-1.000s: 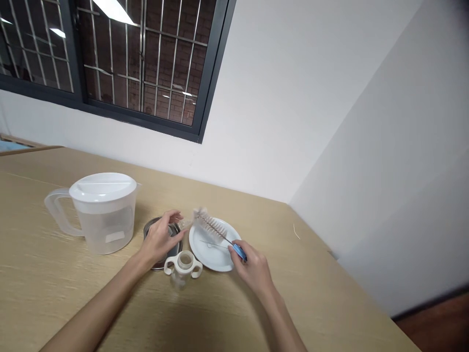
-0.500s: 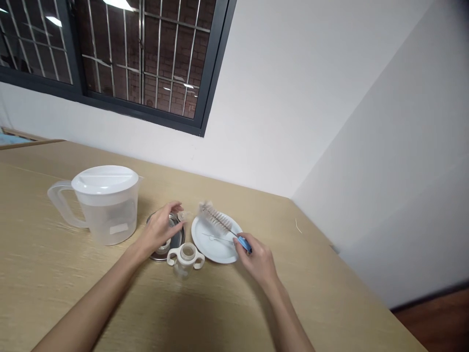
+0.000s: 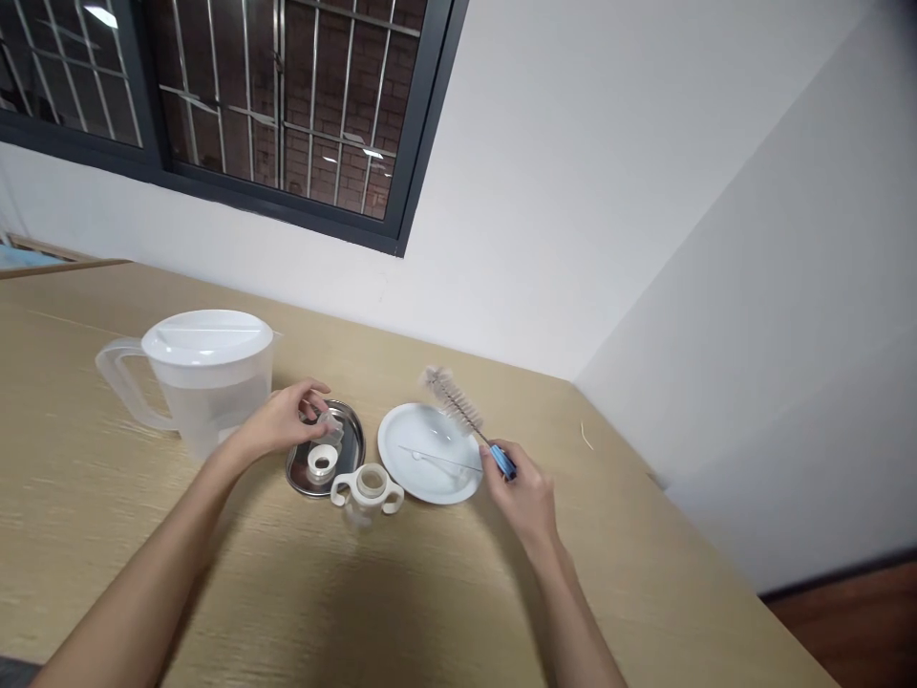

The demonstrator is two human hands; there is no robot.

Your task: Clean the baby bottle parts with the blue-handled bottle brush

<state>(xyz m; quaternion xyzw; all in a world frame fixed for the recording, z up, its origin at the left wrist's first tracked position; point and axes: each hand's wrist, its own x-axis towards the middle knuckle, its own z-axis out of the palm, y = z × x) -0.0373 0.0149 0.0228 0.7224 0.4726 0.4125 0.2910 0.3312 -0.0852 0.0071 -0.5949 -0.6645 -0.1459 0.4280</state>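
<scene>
My left hand [image 3: 290, 418] is over the oval metal tray [image 3: 351, 457], its fingers closed round a small clear plastic piece [image 3: 329, 426] that looks like a bottle cap. A white ring-shaped collar [image 3: 322, 461] lies on the tray just below it. My right hand [image 3: 525, 492] grips a bottle brush [image 3: 457, 401] by its blue handle, bristles pointing up and left above the white plate [image 3: 394, 459]. On that plate lies a thin, pale stick-like tool [image 3: 430, 461]. Between tray and plate, nearer me, an uncapped clear baby bottle [image 3: 367, 489] with two cream handles stands upright.
A lidded translucent pitcher [image 3: 211, 377] stands left of the tray, partly behind my left forearm. A short pale strip [image 3: 586, 437] lies on the wooden table [image 3: 430, 592] at the right. Behind rise a white wall [image 3: 544, 191] and a barred window [image 3: 287, 96].
My left hand has moved left from the tray's right edge to over the tray, carrying the clear piece and uncovering the collar. My right hand has shifted the brush slightly right.
</scene>
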